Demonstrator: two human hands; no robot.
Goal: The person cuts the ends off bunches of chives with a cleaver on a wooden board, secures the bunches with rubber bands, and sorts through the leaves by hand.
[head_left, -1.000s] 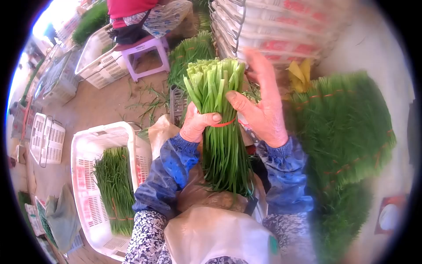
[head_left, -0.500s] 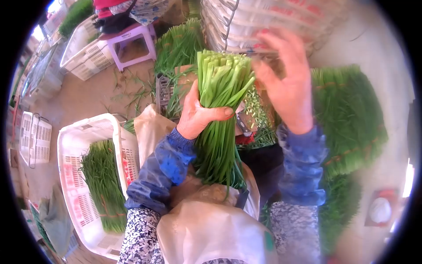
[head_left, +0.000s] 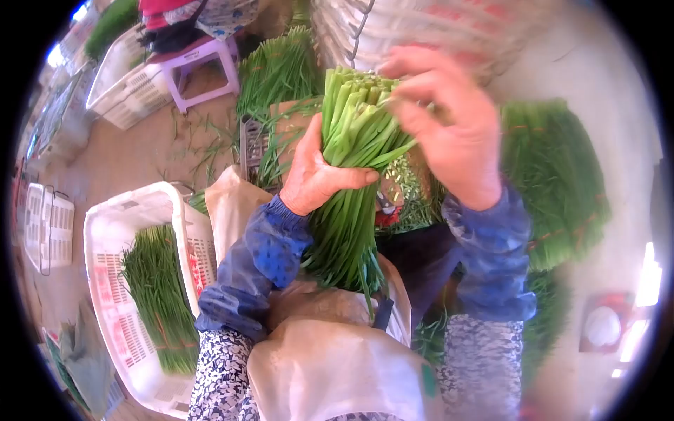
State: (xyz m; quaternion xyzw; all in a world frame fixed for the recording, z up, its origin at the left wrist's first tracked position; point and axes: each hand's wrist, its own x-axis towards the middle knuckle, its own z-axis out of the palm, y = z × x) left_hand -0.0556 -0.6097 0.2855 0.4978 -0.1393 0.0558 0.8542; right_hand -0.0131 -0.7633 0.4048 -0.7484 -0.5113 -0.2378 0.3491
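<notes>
My left hand [head_left: 316, 175] is wrapped round a bunch of garlic chives [head_left: 351, 231], its thumb across the front. The pale cut ends [head_left: 358, 88] point up and the leaves hang down toward my apron [head_left: 330, 358]. My right hand [head_left: 453, 119] is beside the top of the bunch, blurred by motion. Its fingers are bent and apart, and the fingertips overlap the stem ends, so I cannot tell whether they touch them.
A white plastic basket [head_left: 186, 242] with bundled chives [head_left: 161, 298] stands at my left. More tied chives [head_left: 554, 179] lie at right, others [head_left: 277, 74] ahead. A pinkish stool [head_left: 203, 70] is at upper left. Stacked white baskets [head_left: 421, 24] stand ahead. Loose trimmings [head_left: 207, 140] litter the floor.
My right hand has come left and closer to the stem ends, its fingers more bent. The bunch has tipped slightly in my left hand, which keeps its grip.
</notes>
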